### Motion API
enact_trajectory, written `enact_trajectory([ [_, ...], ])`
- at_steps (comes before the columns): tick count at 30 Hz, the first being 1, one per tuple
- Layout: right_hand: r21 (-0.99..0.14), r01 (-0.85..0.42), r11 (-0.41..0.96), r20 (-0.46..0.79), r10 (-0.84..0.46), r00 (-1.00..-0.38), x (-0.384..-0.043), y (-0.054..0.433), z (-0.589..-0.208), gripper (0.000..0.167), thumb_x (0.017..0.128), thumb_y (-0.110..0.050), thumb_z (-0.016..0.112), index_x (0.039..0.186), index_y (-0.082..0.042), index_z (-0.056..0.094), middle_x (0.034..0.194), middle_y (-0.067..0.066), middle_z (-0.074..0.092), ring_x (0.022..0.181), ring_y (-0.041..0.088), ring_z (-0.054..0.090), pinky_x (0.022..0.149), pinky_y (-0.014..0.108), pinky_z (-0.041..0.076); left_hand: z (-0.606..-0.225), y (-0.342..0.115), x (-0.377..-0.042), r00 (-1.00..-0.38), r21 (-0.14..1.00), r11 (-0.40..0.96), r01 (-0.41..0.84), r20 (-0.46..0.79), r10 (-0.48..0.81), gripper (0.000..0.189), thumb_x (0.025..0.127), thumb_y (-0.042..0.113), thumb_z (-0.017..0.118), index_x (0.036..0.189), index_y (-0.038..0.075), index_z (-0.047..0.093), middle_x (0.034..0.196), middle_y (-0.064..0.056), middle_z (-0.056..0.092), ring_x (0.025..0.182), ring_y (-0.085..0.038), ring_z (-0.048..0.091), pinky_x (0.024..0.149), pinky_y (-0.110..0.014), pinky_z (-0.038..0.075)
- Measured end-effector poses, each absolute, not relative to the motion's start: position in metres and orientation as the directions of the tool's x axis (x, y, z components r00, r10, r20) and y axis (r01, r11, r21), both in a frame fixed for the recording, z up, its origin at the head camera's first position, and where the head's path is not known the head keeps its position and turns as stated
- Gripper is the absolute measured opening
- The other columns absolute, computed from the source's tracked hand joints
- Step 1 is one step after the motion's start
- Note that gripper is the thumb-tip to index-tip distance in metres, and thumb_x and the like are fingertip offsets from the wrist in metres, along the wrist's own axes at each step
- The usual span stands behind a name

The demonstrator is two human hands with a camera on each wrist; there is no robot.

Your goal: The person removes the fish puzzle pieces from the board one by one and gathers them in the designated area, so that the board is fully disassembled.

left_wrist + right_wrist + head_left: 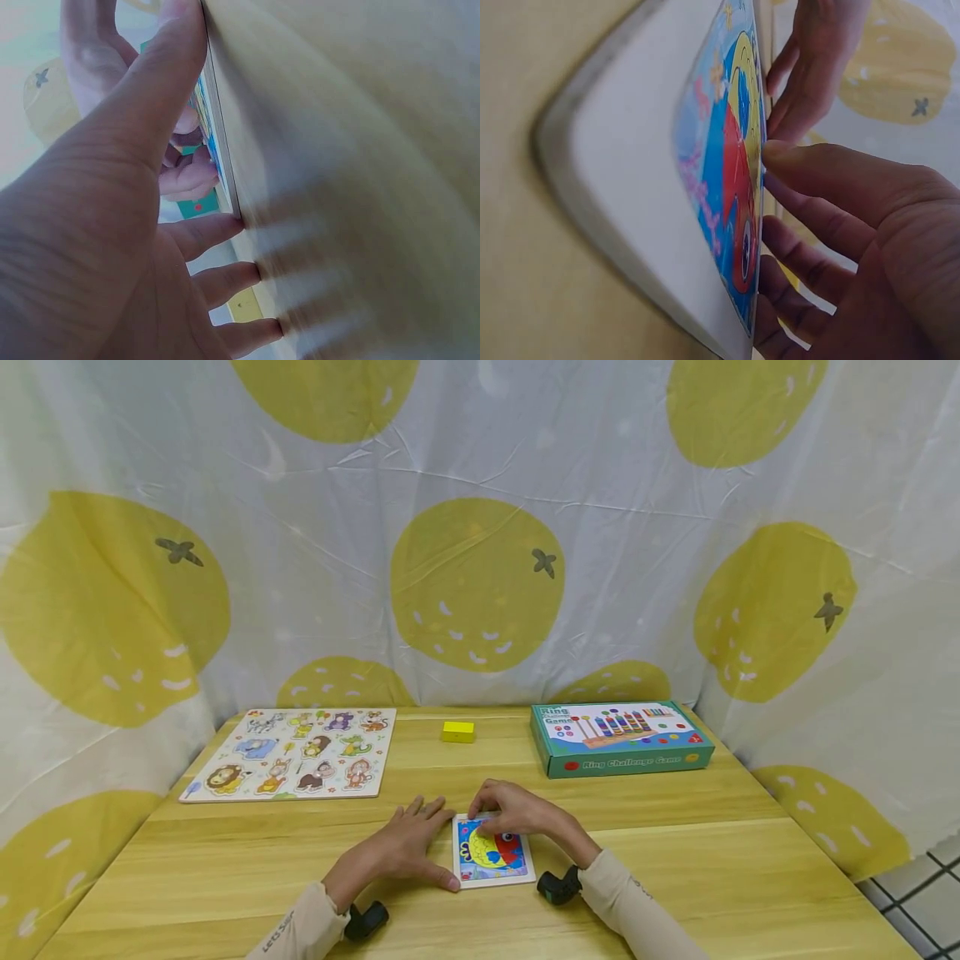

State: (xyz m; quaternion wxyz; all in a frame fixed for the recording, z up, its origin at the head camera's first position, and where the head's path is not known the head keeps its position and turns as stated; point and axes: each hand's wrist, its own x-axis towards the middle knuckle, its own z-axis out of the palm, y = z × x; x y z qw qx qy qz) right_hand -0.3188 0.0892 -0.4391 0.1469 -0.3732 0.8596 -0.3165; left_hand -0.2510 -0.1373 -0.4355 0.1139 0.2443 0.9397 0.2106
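A small square fish jigsaw puzzle (pixel 513 860) with a white frame lies flat on the table, showing a yellow and red fish on blue. My left hand (pixel 401 847) rests on the table along its left edge, fingers spread. The thumb and index fingertip touch the frame's near and far left corners. Over the upper part of the puzzle is my right hand (pixel 517 808); its thumb touches the yellow of the fish, and its bent fingers reach the far edge. In the right wrist view the thumb (pixel 817 169) meets the puzzle surface, with no loose piece visible between the fingers.
An animal peg puzzle board (pixel 292 753) lies at the back left of the wooden table (pixel 660 877). A yellow block (pixel 458 732) sits at the back middle. A green Ring Challenge Game box (pixel 622 739) is at the back right, before a fruit-print curtain (pixel 315 568).
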Motion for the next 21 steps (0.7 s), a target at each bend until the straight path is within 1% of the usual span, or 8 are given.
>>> enact_trajectory([
  [4,-0.625,-0.576,0.527,-0.012,-0.745,-0.667,-0.3191,0.0904,-0.439,0.013,0.085,-0.014,0.072,0.098,-0.014,0.07,0.099,-0.004,0.055,0.091,0.011,0.053,0.085,0.023,0.046,-0.437,-0.137,-0.2518,-0.855,0.449,0.792,0.414,-0.107,0.508,0.105,0.068,0.068,0.072,0.146,0.007,0.038,0.154,-0.021,0.027,0.14,-0.052,0.016,0.108,-0.07,0.013],
  [10,-0.611,-0.601,0.515,0.006,-0.757,-0.653,-0.3199,0.0905,-0.4397,0.013,0.085,-0.012,0.072,0.098,-0.012,0.07,0.1,-0.003,0.056,0.091,0.011,0.053,0.084,0.023,0.047,-0.4378,-0.1374,-0.2521,-0.858,0.45,0.793,0.409,-0.106,0.503,0.105,0.068,0.068,0.072,0.146,0.007,0.038,0.154,-0.02,0.027,0.14,-0.051,0.015,0.109,-0.069,0.012],
  [16,-0.632,-0.576,0.518,-0.002,-0.745,-0.667,-0.3196,0.0891,-0.4422,0.012,0.085,-0.011,0.071,0.097,-0.012,0.07,0.099,-0.004,0.055,0.088,0.008,0.052,0.083,0.021,0.047,-0.437,-0.1362,-0.2513,-0.856,0.445,0.794,0.414,-0.107,0.506,0.104,0.067,0.068,0.072,0.146,0.008,0.038,0.154,-0.021,0.027,0.14,-0.052,0.016,0.108,-0.07,0.013],
  [21,-0.651,-0.559,0.513,0.0,-0.737,-0.676,-0.3189,0.0873,-0.4445,0.012,0.084,-0.007,0.07,0.096,-0.009,0.069,0.098,-0.001,0.055,0.086,0.009,0.05,0.081,0.021,0.046,-0.4373,-0.136,-0.2517,-0.854,0.435,0.798,0.418,-0.111,0.509,0.104,0.068,0.067,0.072,0.146,0.008,0.038,0.154,-0.021,0.028,0.139,-0.052,0.017,0.108,-0.07,0.015],
])
